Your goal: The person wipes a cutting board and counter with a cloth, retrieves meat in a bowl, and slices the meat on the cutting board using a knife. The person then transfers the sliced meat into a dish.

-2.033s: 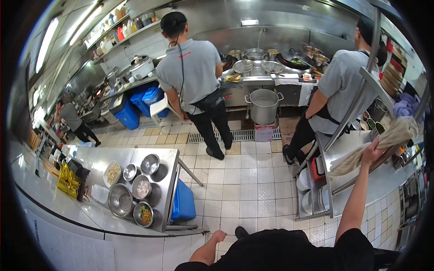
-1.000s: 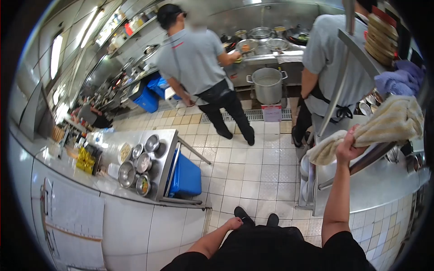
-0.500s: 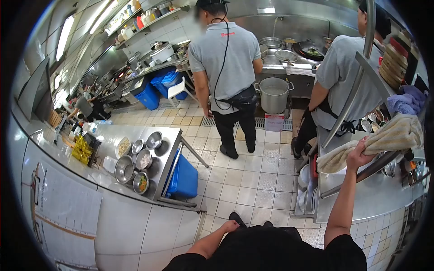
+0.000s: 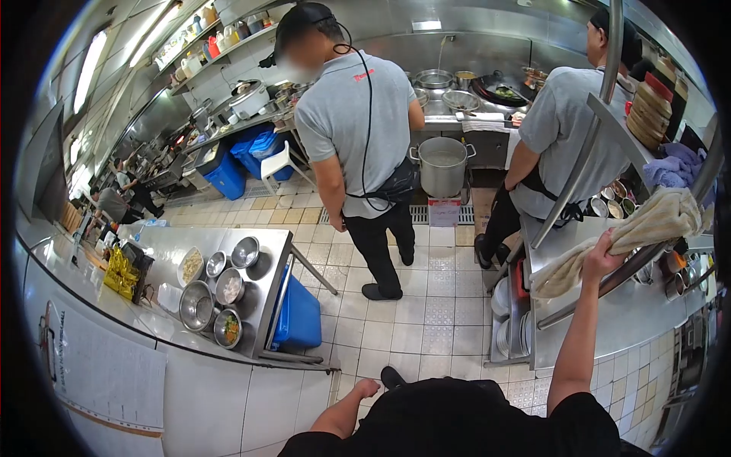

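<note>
Off to the left, a steel worktop [image 4: 171, 238]; off to the right, a second steel worktop [image 4: 567, 346] with a tubular rail [image 4: 567, 311] above. Beyond the floor tiles between, a co-worker in a grey shirt [image 4: 354, 114], and near the second worktop's far left corner, another co-worker [image 4: 560, 114]. Beneath the first worktop's right edge, a blue bin [image 4: 301, 314]. Over by the stove, a stockpot [image 4: 443, 177] on a box [image 4: 444, 214]. Above the second worktop, one end out toward its left edge, a bunched cream towel [image 4: 659, 219] (hard to judge exactly where against the rail). At the first worktop's near right corner, a metal bowl of chopped vegetables [image 4: 228, 329]. On the towel's middle, the right hand [image 4: 605, 259], fingers closed around the folds. Low beside a dark shoe [image 4: 391, 377], well apart from the towel, the left hand [image 4: 367, 388]; fingers partly hidden, so cannot tell how far open or whether around anything.
</note>
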Demonstrator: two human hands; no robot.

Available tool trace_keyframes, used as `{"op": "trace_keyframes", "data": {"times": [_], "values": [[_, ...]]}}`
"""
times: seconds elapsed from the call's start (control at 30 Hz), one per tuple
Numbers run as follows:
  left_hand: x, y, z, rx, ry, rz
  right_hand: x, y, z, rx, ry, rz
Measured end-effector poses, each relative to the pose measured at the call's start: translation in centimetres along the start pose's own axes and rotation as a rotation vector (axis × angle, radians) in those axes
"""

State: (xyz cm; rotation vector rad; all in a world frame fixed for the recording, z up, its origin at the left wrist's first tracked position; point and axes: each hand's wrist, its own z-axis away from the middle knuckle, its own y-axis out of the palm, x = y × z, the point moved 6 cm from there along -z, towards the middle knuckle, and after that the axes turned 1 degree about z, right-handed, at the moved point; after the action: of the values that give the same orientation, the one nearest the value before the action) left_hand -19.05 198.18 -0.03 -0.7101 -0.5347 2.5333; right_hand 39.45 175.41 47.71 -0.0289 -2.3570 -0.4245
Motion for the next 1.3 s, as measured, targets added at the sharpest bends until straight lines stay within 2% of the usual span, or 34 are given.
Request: {"op": "trace_keyframes", "data": {"times": [0.03, 0.2, 0.27, 0.33, 0.43, 0.5, 0.67, 0.73, 0.93, 1.0, 1.07, 1.13, 1.2, 1.27, 1.3], "values": [[-0.2, -0.2, 0.4, -0.056, -0.022, 0.125, -0.3, -0.1, 0.0, 0.01, 0.006, -0.005], [-3.2, -0.9, 1.1, -0.167, 0.079, 0.112, -1.1, -0.4, -0.5, 0.03, -0.079, 0.095], [-3.0, 0.2, 0.6, -0.161, -0.158, 0.418, -0.6, 0.2, -0.5, 0.022, -0.051, 0.006], [-4.0, 1.0, 0.8, -0.16, -0.182, 0.435, 0.1, 0.4, -0.5, -0.046, -0.057, -0.035], [-5.8, 2.0, 1.9, -0.257, -0.159, 0.416, -3.1, -0.5, -1.2, 0.023, -0.083, -0.016], [-6.6, 2.6, 3.5, -0.276, -0.205, 0.453, -0.7, 0.7, -0.7, -0.019, -0.119, -0.122], [-6.1, 3.9, 5.4, -0.369, -0.223, 0.47, -0.4, 1.1, -0.4, -0.034, -0.047, -0.218], [-5.6, 4.5, 5.8, -0.359, -0.278, 0.509, 0.1, 1.2, -0.6, 0.043, -0.023, -0.136], [-4.0, 4.7, 6.4, -0.42, -0.303, 0.579, 0.3, 1.1, 0.0, 0.011, 0.03, -0.19], [-3.9, 3.3, 7.7, -0.519, -0.351, 0.621, 0.2, 1.1, 0.3, 0.023, 0.066, -0.176], [-3.5, 2.3, 8.3, -0.541, -0.393, 0.668, -1.6, 1.3, 1.2, 0.033, 0.005, -0.218], [-2.6, 1.6, 8.8, -0.566, -0.441, 0.711, -5.5, 1.6, 3.7, 0.08, 0.254, -0.009], [-1.1, 1.7, 7.4, -0.558, -0.424, 0.702, -8.9, 2.1, 7.6, 0.298, 0.362, 0.227], [0.1, 2.6, 5.4, -0.254, -0.361, 0.534, -14.7, 0.7, 12.6, 0.461, 0.35, 0.354], [0.9, 2.9, 4.5, -0.268, -0.301, 0.437, -17.7, -1.3, 16.3, 0.474, 0.48, 0.388]]}}
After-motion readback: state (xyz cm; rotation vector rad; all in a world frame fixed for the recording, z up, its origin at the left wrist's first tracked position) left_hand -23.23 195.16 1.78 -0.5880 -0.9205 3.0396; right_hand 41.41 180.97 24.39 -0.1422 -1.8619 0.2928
